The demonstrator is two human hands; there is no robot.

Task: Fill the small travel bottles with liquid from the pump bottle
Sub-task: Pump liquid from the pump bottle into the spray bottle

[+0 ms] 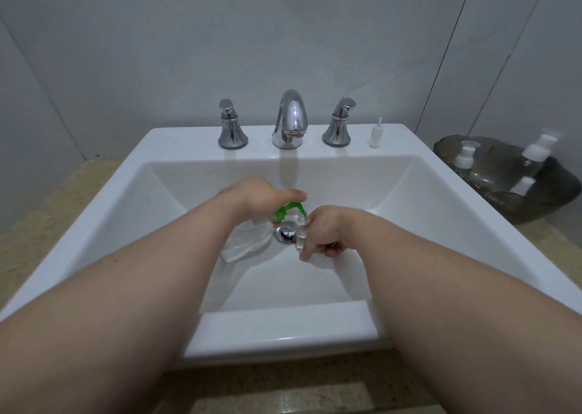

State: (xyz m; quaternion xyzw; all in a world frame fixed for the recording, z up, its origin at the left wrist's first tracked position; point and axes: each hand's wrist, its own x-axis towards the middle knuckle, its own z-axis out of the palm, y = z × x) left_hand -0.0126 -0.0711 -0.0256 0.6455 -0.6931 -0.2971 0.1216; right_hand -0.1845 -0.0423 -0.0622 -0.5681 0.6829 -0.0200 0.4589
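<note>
A white square sink (pixel 94 212) fills the middle of the frame, set into a speckled beige countertop (pixel 41 224) that shows at lower left and along the bottom edge. On its back ledge stands a curved chrome faucet (pixel 291 119) between two chrome handles — one to the left (pixel 231 127), one to the right (pixel 338 123). A round chrome drain (pixel 285 231) sits in the basin floor. At the right edge rests a dark, glossy dish (pixel 497 161). Pale grey wall tiles (pixel 189 35) fill the top.
</note>
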